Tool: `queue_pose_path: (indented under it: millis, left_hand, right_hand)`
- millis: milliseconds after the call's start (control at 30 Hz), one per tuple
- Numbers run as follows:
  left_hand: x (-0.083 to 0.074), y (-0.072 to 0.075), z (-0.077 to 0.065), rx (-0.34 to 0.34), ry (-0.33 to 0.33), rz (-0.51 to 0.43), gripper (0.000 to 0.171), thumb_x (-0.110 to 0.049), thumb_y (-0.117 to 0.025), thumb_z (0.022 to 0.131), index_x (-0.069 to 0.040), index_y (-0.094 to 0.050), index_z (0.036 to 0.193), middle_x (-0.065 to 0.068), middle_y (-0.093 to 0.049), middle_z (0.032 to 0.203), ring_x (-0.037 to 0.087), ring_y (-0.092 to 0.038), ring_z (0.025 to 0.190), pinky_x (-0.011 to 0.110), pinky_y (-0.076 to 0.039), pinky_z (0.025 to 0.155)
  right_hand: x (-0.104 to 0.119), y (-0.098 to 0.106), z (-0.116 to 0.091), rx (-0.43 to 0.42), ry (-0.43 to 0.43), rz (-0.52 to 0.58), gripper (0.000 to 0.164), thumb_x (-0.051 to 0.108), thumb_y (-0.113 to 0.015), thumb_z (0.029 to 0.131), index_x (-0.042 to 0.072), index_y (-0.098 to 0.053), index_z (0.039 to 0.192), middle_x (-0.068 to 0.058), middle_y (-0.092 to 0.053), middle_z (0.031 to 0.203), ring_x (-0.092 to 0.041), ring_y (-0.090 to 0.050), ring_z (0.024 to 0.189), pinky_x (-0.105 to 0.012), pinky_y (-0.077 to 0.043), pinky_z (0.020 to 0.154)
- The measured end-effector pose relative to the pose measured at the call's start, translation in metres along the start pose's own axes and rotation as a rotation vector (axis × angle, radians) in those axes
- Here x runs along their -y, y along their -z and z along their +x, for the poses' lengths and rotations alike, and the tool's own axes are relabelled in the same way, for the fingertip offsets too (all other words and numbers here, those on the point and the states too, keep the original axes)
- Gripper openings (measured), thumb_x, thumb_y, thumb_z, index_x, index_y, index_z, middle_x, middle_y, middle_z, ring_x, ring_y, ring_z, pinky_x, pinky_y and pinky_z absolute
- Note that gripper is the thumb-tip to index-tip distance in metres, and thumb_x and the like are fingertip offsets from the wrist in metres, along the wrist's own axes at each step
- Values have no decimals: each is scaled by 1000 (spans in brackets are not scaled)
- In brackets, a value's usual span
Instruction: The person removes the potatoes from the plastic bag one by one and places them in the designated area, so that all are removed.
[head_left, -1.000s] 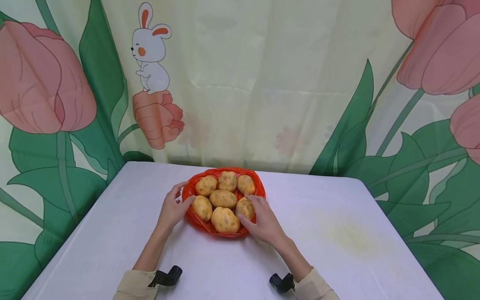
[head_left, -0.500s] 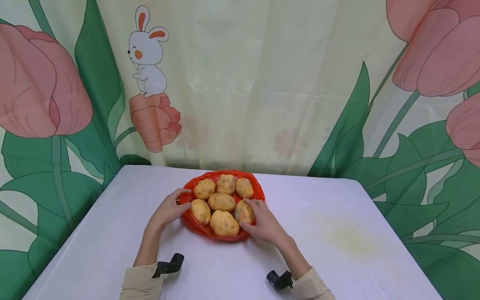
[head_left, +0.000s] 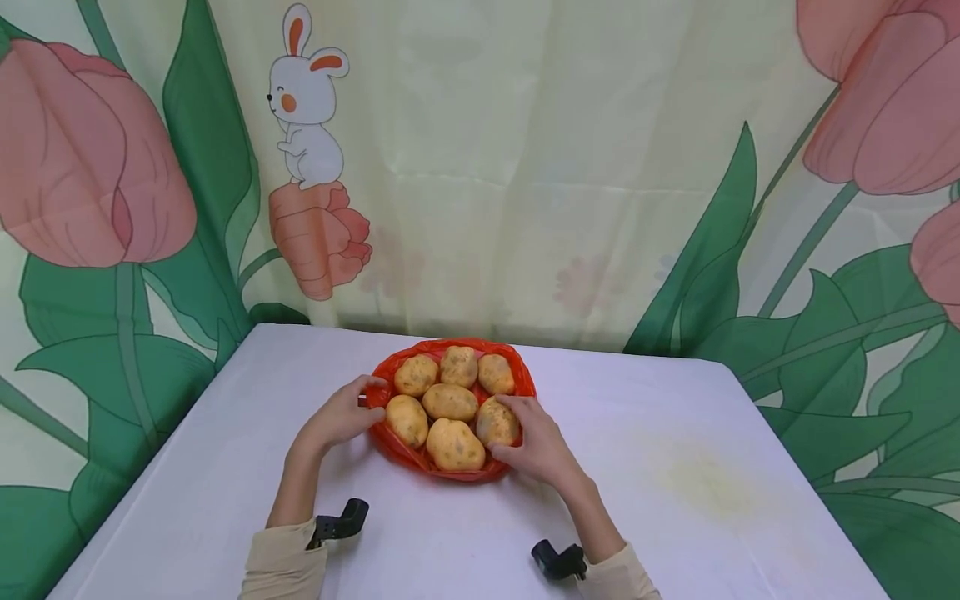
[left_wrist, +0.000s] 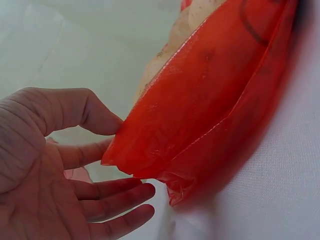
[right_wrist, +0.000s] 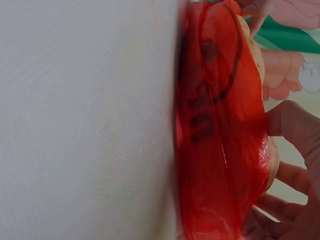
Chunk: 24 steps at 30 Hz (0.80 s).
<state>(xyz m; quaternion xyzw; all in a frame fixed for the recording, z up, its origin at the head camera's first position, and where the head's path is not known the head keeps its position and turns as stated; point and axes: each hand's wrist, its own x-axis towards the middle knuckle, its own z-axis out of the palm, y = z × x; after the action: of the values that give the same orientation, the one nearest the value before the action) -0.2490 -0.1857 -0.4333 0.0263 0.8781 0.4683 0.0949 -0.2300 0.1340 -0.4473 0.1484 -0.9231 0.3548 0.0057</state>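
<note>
A red plastic bag point(head_left: 399, 451) with its mouth spread wide lies on the white-covered table. Several potatoes point(head_left: 455, 445) sit in it, one in the middle and others around it. At the bag's left side is my left hand point(head_left: 339, 416); in the left wrist view its thumb and index finger pinch the bag's edge, the other fingers apart. My right hand point(head_left: 543, 443) holds the right side of the bag, thumb and fingers spread about the rim beside the rightmost potato point(head_left: 497, 422). Dark print shows on the bag's outside in the right wrist view.
The white tabletop point(head_left: 637, 500) has a faint yellowish stain toward the right. Behind it hangs a curtain point(head_left: 510, 167) printed with tulips and a rabbit. A black wrist camera point(head_left: 558, 560) is strapped at each beige sleeve.
My left hand has shifted slightly toward me and closed in on the bag's left rim. The right hand stays at the right rim, and the potatoes keep their arrangement.
</note>
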Motion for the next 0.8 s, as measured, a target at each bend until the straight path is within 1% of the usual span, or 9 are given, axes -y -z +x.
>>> queue_pose_path:
  millis: [100,267,333,500,567,633,800]
  left_hand:
    - [-1,2,0,6,-2,-9,53,-15,-63,92,-1,-50,142,25,-54,139,39,-55,122,52,-54,98]
    - [0,2,0,4,1,-10,53,-13,-62,92,0,-49,142,25,-55,137,39,-55,121,51,-54,97]
    - [0,1,0,2,0,-3,53,-13,-62,92,0,-49,142,24,-56,135,38,-55,118,50,-55,96]
    - [-2,-1,2,13,-2,18,55,-14,-63,92,0,-48,143,22,-58,129,34,-55,111,46,-55,91]
    - [-2,-1,2,14,2,26,55,-14,-62,92,-1,-48,144,21,-58,128,33,-54,111,45,-55,90]
    - [-2,0,2,10,8,31,56,-14,-62,92,-1,-48,144,21,-58,127,33,-54,110,44,-55,90]
    - [-1,1,2,8,2,28,56,-13,-62,92,0,-47,145,21,-58,127,33,-54,110,43,-55,89]
  right_hand:
    - [2,2,0,-15,2,10,67,19,-81,83,16,-55,145,-9,-54,137,-29,-55,124,-54,-54,99]
    - [7,9,-1,-56,33,33,68,18,-80,83,17,-54,146,-8,-53,139,-29,-54,126,-54,-53,100]
    - [7,15,-1,-89,60,47,68,17,-80,83,16,-53,146,-9,-53,141,-30,-54,127,-54,-53,100]
    - [0,36,-2,-198,101,74,71,17,-81,84,13,-51,148,-12,-51,145,-27,-55,122,-46,-56,92]
    - [-7,44,0,-224,92,70,73,16,-81,84,12,-49,149,-12,-51,145,-27,-56,119,-43,-57,89]
    - [-15,51,3,-241,69,58,74,16,-81,85,12,-47,150,-13,-50,145,-28,-56,119,-44,-57,89]
    - [-36,62,12,-251,-1,49,76,15,-80,85,9,-45,152,-18,-48,144,-34,-55,120,-52,-57,92]
